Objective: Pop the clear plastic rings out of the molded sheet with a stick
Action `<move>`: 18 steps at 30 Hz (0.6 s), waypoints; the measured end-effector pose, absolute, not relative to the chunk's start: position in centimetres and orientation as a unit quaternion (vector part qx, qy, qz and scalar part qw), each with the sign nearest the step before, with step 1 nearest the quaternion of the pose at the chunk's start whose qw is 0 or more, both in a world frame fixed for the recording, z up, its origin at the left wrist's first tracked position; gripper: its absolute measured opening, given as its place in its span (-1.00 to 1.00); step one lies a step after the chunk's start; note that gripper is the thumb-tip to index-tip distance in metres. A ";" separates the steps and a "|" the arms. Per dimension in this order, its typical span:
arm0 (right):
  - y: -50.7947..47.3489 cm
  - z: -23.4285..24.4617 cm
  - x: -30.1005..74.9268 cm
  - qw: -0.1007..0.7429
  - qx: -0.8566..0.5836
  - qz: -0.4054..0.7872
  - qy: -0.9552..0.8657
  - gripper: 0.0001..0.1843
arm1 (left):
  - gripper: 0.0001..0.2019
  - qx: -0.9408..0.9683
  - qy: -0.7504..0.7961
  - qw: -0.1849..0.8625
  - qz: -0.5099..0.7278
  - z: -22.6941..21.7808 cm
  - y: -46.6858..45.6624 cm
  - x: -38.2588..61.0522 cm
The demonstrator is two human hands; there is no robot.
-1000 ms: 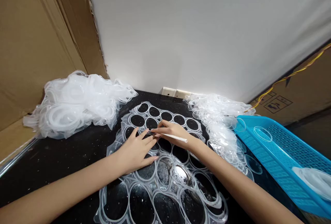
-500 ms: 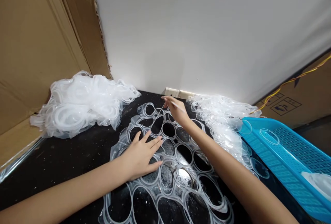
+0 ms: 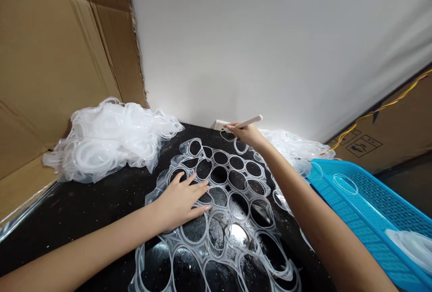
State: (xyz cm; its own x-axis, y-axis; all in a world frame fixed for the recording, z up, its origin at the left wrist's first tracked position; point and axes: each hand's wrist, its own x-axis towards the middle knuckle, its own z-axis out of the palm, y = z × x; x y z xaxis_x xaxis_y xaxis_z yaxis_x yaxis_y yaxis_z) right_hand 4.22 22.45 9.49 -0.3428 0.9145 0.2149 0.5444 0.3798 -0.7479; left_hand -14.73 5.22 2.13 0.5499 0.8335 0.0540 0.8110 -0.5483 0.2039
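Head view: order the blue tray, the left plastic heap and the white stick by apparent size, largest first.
Blue tray and plastic heap: too alike to rank, and the tray runs out of frame.
White stick: smallest.

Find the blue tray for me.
In the head view, the blue plastic tray sits at lower right, just beyond the right forearm, beside the pile of clear plastic rings.
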 end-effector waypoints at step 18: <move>18.4 10.3 4.0 0.216 -0.409 0.236 -0.855 -0.58 | -0.69 0.827 0.511 0.068 0.224 4.4 6.8 -18.1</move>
State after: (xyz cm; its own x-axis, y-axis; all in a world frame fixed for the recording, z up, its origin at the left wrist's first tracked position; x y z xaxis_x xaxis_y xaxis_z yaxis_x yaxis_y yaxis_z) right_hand 4.01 18.38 10.27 -0.5727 0.8005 0.1766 0.5969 0.5549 -0.5794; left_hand -18.15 6.83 4.39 0.3780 0.8755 0.3009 0.8142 -0.4691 0.3420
